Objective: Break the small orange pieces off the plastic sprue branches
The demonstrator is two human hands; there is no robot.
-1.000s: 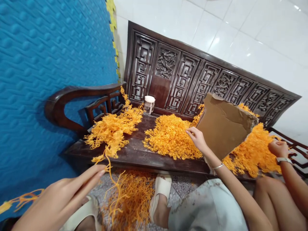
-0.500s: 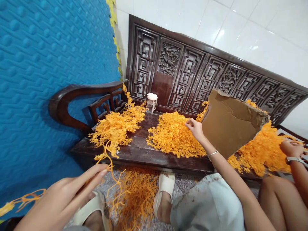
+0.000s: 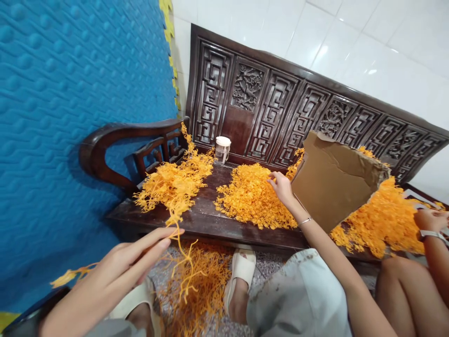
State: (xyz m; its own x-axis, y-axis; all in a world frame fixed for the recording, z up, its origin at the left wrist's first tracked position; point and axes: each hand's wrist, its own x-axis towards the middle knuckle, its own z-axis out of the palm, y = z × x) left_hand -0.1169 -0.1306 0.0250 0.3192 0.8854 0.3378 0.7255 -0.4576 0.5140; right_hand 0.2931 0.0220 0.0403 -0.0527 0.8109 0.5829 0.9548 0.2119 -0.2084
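Hanging at 7 o'clock in the view, an orange strand (image 3: 190, 258) is pinched by the thumb and forefinger of the left hand (image 3: 114, 269); its loose ends are seen against the lower heap (image 3: 210, 276) at 6 o'clock. An orange tuft (image 3: 65, 278) is partly hidden behind that hand at 8 o'clock; whether it is the same piece cannot be told. The right hand (image 3: 282, 186) is held at 3 o'clock, by the middle pile (image 3: 250, 201); its fingers are bent, but whether anything is gripped cannot be told. On the bench (image 3: 205, 208), a stringy pile (image 3: 171, 185) is spread at 9 o'clock, another pile (image 3: 389, 224) toward 3 o'clock. A cardboard sheet (image 3: 336, 187) is tilted between middle and far piles. A co-worker's hand (image 3: 431, 220) is seen at far 3 o'clock.
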